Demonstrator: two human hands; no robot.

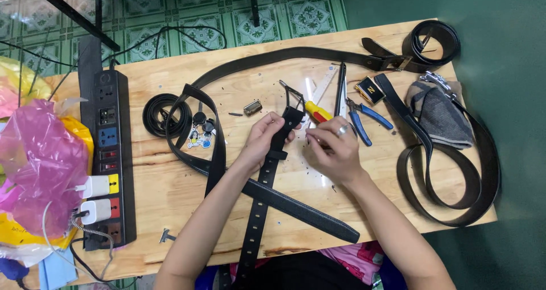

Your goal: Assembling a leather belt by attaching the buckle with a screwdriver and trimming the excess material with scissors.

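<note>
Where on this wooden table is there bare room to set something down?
Bare wood lies between the power strip and the left forearm, and between the right forearm and the looped belt. It is crowded around both hands, by the pliers and screwdriver.

The black belt (pixel 267 176) in the hands looks like matt leather with a faint sheen — its buckle frame (pixel 291 94) is bare metal. The table (pixel 170 182) is pale, unvarnished wood. Glossy pink plastic bag (pixel 40 165); blue-handled pliers (pixel 364 116) — rubbery grips.
</note>
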